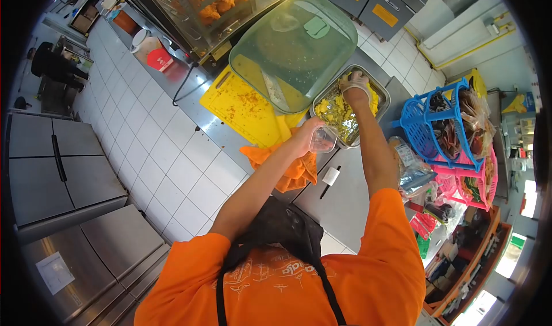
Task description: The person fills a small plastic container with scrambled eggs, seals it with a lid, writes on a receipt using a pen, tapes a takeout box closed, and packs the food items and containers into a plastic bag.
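My left hand [309,137] is closed around the rim of a small clear plastic container [324,140], held at the near left corner of a metal tray. The metal tray [386,98] holds chopped yellow food [329,108], with shiny metal showing through it. Inside the tray, my right hand [355,85], in a thin clear glove, is curled down at the far end with its fingers closed on the yellow food; the fingertips are partly hidden. An orange cloth [296,173] lies under my left forearm.
A large greenish clear lid or tub [287,56] stands beyond a yellow cutting board [236,110] strewn with crumbs. Blue baskets [422,127] and pink baskets [489,182] with packets are at right. A marker [330,181] lies on the counter. Another person [52,61] stands far left.
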A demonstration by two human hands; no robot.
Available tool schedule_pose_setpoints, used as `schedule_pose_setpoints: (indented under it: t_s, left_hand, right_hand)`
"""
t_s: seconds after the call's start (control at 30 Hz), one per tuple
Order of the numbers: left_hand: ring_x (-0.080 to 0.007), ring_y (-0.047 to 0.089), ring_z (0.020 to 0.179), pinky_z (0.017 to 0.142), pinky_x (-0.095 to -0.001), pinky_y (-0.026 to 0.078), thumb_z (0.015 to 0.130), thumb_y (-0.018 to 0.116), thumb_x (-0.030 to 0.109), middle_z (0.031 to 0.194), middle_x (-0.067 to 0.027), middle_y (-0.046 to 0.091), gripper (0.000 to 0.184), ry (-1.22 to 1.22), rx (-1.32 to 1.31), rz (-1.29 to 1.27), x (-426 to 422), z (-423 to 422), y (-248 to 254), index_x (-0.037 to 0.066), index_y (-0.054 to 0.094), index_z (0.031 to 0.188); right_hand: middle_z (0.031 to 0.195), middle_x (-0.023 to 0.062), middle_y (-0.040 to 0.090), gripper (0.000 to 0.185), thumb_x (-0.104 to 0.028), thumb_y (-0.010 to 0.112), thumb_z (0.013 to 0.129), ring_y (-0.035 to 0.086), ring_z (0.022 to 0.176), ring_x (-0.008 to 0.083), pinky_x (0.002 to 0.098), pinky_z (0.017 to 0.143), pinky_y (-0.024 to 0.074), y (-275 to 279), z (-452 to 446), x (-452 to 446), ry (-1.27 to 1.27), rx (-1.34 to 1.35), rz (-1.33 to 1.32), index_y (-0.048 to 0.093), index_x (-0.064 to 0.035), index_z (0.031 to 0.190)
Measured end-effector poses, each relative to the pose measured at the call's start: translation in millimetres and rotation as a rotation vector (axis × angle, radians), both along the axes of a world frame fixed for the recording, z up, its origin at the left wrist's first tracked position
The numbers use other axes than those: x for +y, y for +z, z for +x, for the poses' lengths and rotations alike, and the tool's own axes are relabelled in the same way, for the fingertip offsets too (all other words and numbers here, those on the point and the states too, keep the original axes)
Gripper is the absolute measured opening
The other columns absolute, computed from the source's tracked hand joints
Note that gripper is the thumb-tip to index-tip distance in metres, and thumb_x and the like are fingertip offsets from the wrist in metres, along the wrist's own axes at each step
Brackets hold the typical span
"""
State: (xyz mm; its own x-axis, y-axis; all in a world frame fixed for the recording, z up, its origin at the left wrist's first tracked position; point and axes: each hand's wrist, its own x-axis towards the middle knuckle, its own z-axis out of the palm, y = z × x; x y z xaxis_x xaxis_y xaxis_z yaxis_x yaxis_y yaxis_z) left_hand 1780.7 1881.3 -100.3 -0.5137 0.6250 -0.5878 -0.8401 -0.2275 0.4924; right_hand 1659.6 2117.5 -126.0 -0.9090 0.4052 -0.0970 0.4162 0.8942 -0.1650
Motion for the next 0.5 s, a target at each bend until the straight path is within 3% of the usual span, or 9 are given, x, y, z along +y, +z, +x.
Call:
schedule_pose_setpoints:
  t_s: [0.03,0.1,0.17,0.27,0.37,0.43,0.5]
  left_hand:
    - [-0.0347,0.068,0.095,0.081,-0.0463,0.059,0.081,0.067,0.050,0.131,-0.0134,0.055,0.066,-0.038,-0.007,-0.005,-2,-7,-1,0.011,0.052,0.133]
    - [-0.0350,0.068,0.094,0.079,-0.0462,0.059,0.082,0.066,0.048,0.129,-0.0135,0.056,0.065,-0.124,-0.045,-0.015,-11,-14,-5,0.011,0.052,0.134]
    - [-0.0355,0.068,0.094,0.078,-0.0464,0.059,0.083,0.065,0.048,0.130,-0.0145,0.056,0.065,-0.100,0.018,0.017,-12,-15,-2,0.010,0.052,0.133]
    - [-0.0364,0.068,0.093,0.079,-0.0465,0.060,0.084,0.064,0.047,0.125,-0.0147,0.057,0.063,-0.078,0.013,0.023,-10,-14,-6,0.009,0.053,0.132]
    - [-0.0375,0.068,0.093,0.081,-0.0467,0.060,0.085,0.064,0.046,0.119,-0.0141,0.057,0.060,-0.062,0.012,0.027,-12,-12,-6,0.007,0.054,0.129]
    - [-0.0381,0.068,0.094,0.083,-0.0471,0.060,0.085,0.063,0.046,0.115,-0.0129,0.057,0.059,-0.075,0.016,0.030,-13,-11,-8,0.006,0.055,0.128]
    - [-0.0384,0.068,0.096,0.084,-0.0476,0.059,0.086,0.062,0.047,0.113,-0.0112,0.056,0.058,-0.109,0.013,0.018,-16,-14,-13,0.006,0.055,0.127]
  right_hand:
    - [0.148,0.0281,0.041,0.068,-0.051,0.058,0.092,0.054,0.127,0.0444,0.0482,0.106,0.0456,-47,-13,21,0.128,-0.028,0.113,0.046,-0.0078,0.143]
    - [0.147,0.0272,0.043,0.067,-0.050,0.057,0.093,0.053,0.128,0.0436,0.0474,0.107,0.0443,-59,-3,19,0.182,-0.135,0.113,0.045,-0.0078,0.144]
    - [0.147,0.0274,0.045,0.066,-0.049,0.055,0.094,0.052,0.130,0.0432,0.0461,0.108,0.0434,11,9,-14,0.019,-0.245,-0.097,0.045,-0.0075,0.145]
    - [0.130,0.0345,0.055,0.057,-0.046,0.055,0.096,0.052,0.124,0.0488,0.0500,0.104,0.0438,9,25,-19,0.105,-0.181,-0.169,0.051,-0.0022,0.132]
    - [0.143,0.0302,0.047,0.061,-0.047,0.052,0.097,0.051,0.131,0.0436,0.0473,0.102,0.0469,27,45,-44,0.087,-0.323,-0.425,0.045,-0.0073,0.143]
    - [0.130,0.0335,0.055,0.063,-0.046,0.056,0.096,0.054,0.125,0.0455,0.0467,0.102,0.0457,-24,54,-40,0.532,-0.254,-0.147,0.046,0.0000,0.138]
    - [0.124,0.0353,0.058,0.065,-0.045,0.058,0.095,0.056,0.122,0.0460,0.0460,0.101,0.0456,-21,64,-45,0.710,-0.253,-0.041,0.046,0.0053,0.135]
